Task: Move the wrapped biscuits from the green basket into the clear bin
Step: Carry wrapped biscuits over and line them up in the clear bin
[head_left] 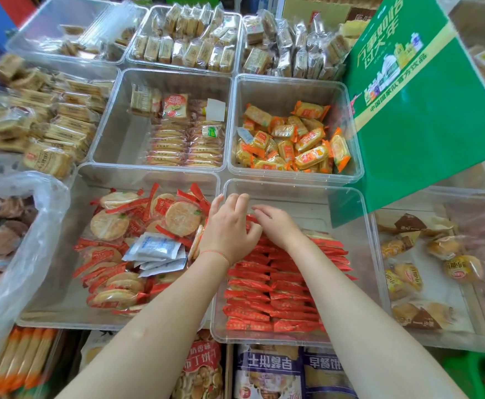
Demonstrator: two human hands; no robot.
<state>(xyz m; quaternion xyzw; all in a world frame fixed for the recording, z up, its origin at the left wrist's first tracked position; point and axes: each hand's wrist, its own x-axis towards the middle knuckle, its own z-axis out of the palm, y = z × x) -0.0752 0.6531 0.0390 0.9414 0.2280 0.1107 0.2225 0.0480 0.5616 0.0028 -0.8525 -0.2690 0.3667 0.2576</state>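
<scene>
Many clear bins on display, packed edge to edge. Clear bin (pixel 362 226) front centre, near half filled with rows of red-wrapped biscuits (pixel 267 295). Green basket (pixel 477 372) barely visible bottom right corner. Left hand (pixel 228 228) and right hand (pixel 277 226) both inside bin, touching, fingers curled, pressing on far end of biscuit rows. Actual grip: cannot tell.
</scene>
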